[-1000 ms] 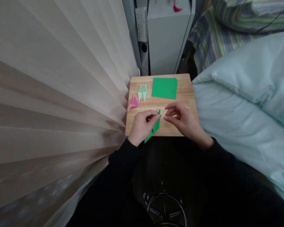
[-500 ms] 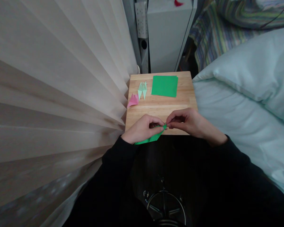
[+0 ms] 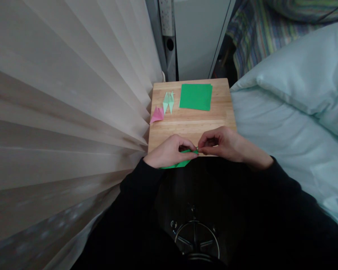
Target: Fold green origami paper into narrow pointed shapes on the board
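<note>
Near the front edge of a small wooden table (image 3: 183, 129), my left hand (image 3: 171, 150) is closed on a piece of green folded origami paper (image 3: 183, 164). Its thumb and fingers press on the narrow tip, and the palm covers much of the sheet. My right hand (image 3: 224, 145) pinches the same tip from the other side, thumb against index finger. The two hands almost meet there. Farther back lie a pale green folded paper piece (image 3: 168, 102) and a pink folded paper piece (image 3: 157, 114). A stack of green square paper (image 3: 196, 96) rests at the back right.
A pleated curtain (image 3: 73, 93) hangs close along the left side. On the right is a bed with a pale blue quilt (image 3: 295, 93). Behind the table stands a grey cabinet (image 3: 201, 37). Below me shows a stool base with a metal ring (image 3: 197, 238).
The view has tilted slightly, so the table and papers sit a little higher. My left thumb has shifted right along the paper's tip, covering more of it. Both hands keep their grip.
</note>
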The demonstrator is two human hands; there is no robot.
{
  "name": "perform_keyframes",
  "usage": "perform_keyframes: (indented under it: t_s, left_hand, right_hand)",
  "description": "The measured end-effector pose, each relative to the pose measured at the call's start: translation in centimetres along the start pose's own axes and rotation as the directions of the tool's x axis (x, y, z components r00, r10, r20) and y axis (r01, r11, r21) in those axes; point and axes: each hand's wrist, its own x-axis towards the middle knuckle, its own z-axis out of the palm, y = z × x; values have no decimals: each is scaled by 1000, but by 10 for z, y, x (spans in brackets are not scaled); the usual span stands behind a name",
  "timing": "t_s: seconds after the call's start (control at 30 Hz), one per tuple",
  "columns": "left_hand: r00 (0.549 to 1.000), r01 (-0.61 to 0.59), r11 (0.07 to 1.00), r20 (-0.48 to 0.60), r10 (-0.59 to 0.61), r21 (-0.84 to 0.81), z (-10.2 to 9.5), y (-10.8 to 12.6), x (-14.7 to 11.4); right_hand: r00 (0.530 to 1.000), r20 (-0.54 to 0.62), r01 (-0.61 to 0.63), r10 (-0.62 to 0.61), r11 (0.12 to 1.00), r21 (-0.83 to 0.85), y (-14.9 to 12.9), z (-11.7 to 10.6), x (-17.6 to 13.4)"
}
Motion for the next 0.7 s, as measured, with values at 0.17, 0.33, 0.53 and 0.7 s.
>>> perform_keyframes:
  t_s: [0.17,0.33,0.53,0.7]
  left_hand:
    - [999,-2,1000,37,1,19,0,3,1]
    - [998,-3,1000,63,1,20,1,4,1]
    - [1000,4,999,-23,-5,-45,3,0,3]
    - [979,83,980,-168,-113,-180,5,-3,6]
  right_hand:
    - [1000,16,-10,9,1000,11,-1,1,-1]
    - [997,76,-6,5,1000,11,-1,0,-1]
    - [999,-25,42,-40,998,47,0,4,0]
    - [951,-303,100,-65,990,101,-4,9,5]
